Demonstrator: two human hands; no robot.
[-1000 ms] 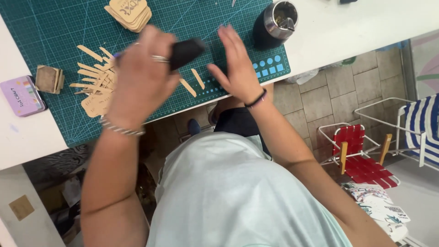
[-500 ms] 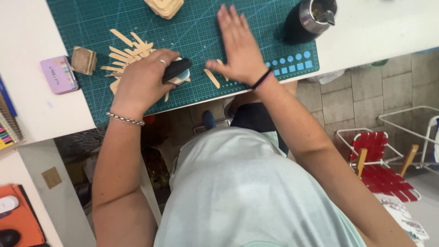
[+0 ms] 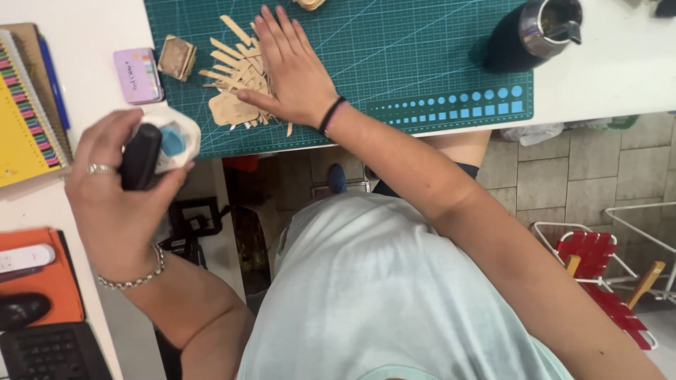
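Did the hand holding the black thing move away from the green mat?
Yes. The left hand carried the black tool off the green cutting mat, leftward to just past its corner, near the pink tin.

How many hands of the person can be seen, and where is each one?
2. The left hand is at the table edge, holding a black oblong object. The right hand lies flat on the pale wooden stick pieces on the green cutting mat. None appears hidden.

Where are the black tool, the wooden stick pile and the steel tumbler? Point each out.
black tool [image 3: 139, 156]: head view, middle of its dark body, gripped in the left hand [image 3: 116, 204].
wooden stick pile [image 3: 236, 77]: head view, exposed sticks left of the right hand [image 3: 289, 70].
steel tumbler [image 3: 546, 27]: head view, metal rim.
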